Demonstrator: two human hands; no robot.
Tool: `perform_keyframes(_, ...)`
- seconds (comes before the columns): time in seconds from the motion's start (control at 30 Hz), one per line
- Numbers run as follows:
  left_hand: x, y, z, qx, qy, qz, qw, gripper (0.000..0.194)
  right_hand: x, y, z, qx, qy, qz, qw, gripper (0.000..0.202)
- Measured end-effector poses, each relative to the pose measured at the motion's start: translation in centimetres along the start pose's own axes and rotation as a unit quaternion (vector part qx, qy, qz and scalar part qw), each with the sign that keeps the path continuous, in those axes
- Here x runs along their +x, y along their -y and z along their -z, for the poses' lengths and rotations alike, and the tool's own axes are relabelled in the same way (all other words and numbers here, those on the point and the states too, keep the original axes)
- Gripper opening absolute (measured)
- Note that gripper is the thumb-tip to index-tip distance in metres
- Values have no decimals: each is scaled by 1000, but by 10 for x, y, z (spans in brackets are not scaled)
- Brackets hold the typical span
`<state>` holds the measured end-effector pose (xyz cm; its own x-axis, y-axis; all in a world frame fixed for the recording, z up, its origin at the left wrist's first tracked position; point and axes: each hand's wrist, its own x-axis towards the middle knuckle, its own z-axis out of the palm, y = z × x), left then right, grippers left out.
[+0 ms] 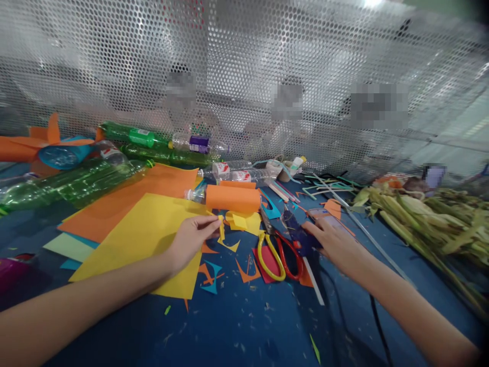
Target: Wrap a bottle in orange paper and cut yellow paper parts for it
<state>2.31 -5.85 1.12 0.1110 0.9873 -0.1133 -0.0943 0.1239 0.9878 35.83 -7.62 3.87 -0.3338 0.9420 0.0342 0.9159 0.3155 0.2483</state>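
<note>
My left hand (194, 237) pinches a small folded yellow paper strip (221, 232) between thumb and fingertips, above the edge of a yellow sheet (133, 244). My right hand (330, 239) is closed on a dark blue glue gun (300, 232), its fingers partly hiding the body. A white stick (314, 283) extends toward me from behind it. Between my hands lie scissors (272, 250) with one yellow and one red handle loop. Just beyond is a bottle wrapped in orange paper (233, 199), with small yellow paper pieces (244, 221) in front. A phone (332, 221) lies under my right hand.
Green plastic bottles (80, 183) and an orange-and-blue paper craft (57, 148) are at left. Paper scraps (210, 275) litter the blue table. Corn husks (428, 214) pile up at right. A perforated metal screen (244, 61) stands behind; people show dimly in it.
</note>
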Motion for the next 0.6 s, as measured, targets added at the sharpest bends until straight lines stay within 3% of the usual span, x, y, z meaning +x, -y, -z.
perform_keyframes(0.3,1,6,3,16,18,-16,1000,27,-22,-6,-14,24,-19,39,999,59)
perform_keyframes(0.43,1,7,2,10,17,-23,1000,28,-27,-11,-13,27,-37,62,997,67)
perform_keyframes(0.6,0,3,0,11,7,-11,1000,27,-33,-16,-9,17,-18,68,997,78)
